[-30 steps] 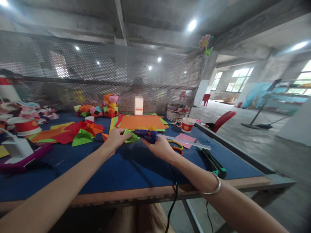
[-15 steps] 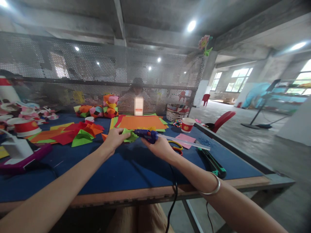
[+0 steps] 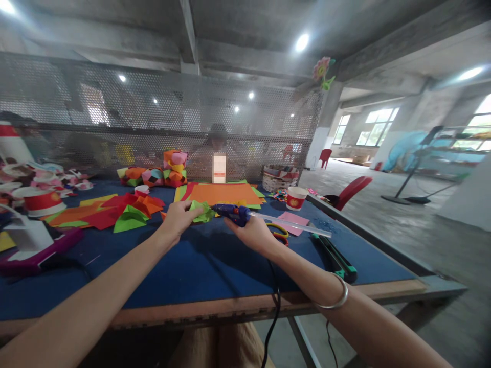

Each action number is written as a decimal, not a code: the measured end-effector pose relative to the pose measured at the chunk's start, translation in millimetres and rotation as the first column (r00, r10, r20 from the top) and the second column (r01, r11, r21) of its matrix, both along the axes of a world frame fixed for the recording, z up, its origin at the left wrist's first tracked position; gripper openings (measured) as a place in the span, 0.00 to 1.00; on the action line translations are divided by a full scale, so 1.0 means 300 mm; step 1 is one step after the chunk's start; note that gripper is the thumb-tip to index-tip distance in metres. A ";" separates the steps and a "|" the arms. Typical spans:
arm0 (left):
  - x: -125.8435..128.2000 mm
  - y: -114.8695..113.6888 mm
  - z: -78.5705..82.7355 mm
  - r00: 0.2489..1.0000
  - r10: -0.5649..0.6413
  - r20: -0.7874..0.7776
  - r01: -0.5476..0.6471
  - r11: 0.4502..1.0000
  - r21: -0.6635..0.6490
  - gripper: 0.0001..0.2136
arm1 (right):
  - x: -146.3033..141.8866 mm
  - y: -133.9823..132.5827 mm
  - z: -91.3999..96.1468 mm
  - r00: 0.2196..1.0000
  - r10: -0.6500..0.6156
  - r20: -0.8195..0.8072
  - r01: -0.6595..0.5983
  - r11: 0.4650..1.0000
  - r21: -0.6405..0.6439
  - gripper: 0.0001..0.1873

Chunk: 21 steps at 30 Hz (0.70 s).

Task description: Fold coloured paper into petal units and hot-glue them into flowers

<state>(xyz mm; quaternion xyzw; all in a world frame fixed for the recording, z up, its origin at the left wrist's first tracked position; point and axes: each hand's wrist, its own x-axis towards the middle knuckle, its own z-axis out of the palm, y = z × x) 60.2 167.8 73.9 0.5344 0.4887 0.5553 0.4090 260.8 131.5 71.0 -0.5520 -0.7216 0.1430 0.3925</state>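
Pinched in my left hand (image 3: 178, 222) is a folded piece of light green paper (image 3: 202, 212), held just above the blue table. My right hand (image 3: 255, 232) is closed around a blue glue gun (image 3: 232, 213), whose nozzle points left and meets the edge of the green paper; whether it touches, I cannot tell. A long clear glue stick (image 3: 293, 223) sticks out of the gun's rear. Below my right wrist a black cord (image 3: 276, 306) hangs over the table's front edge. Scissors with yellow and red handles (image 3: 279, 232) lie beside my right hand, partly hidden by it.
Orange paper sheets (image 3: 224, 193) are stacked ahead, with folded red paper (image 3: 115, 207) to the left. A paper cup (image 3: 296, 198), pink paper (image 3: 293, 222) and a green-black cutter (image 3: 335, 258) lie right. A purple power strip (image 3: 42, 253) stands left; a perforated screen (image 3: 153, 112) rises behind.
The green paper has turned slightly in my left hand, showing more of its folds towards me. My right hand and the glue gun stay nearly still.
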 end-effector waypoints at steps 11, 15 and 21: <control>0.053 -0.074 0.040 0.962 -0.272 0.019 0.272 0.954 -0.124 0.21 | 0.016 0.026 0.002 0.822 0.044 -0.567 -0.196 0.958 -0.210 0.11; 0.069 -0.094 0.046 0.914 -0.403 -0.043 0.395 0.910 -0.125 0.19 | 0.004 0.009 0.013 0.663 0.012 -0.748 -0.350 0.889 -0.296 0.13; 0.069 -0.094 0.042 0.896 -0.431 -0.104 0.417 0.900 -0.129 0.16 | -0.003 -0.005 0.022 0.653 0.072 -0.754 -0.449 0.839 -0.309 0.20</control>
